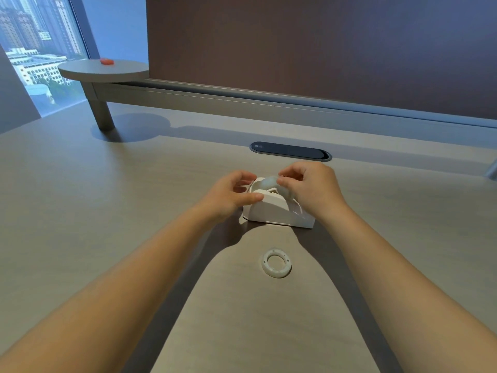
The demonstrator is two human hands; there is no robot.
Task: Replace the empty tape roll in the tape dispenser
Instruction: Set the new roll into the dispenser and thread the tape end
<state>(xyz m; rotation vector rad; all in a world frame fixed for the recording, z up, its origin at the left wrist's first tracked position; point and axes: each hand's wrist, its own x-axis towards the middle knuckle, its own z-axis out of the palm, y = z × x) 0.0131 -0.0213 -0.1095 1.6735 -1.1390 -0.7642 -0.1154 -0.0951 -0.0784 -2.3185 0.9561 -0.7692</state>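
forearms: both bare, ran in from the bottom corners and converged toward the middle of the desk.
empty core: white plastic ring lay flat on the desk, nearest the camera, between the two forearms and apart from both — no tape visible on it.
dispenser: white tape dispenser sat on the desk just beyond the ring, base flat, both hands on it.
left hand: left hand was at the dispenser's left side, thumb lying along the top edge of the near wall, fingers curled loosely above the well — a bracing touch, not a closed grasp.
right hand: right hand was over the right half, thumb and forefinger pinched narrow on a translucent tape roll.
new roll: it sat in the dispenser's well, top edge showing above the walls; cannot tell if it was fully seated on the hub.
cable slot: dark oval grommet sat in the desk well beyond the hands.
far left: round raised shelf on a post, small red object on top.
backdrop: brown partition panel behind the desk, window with buildings at far left.
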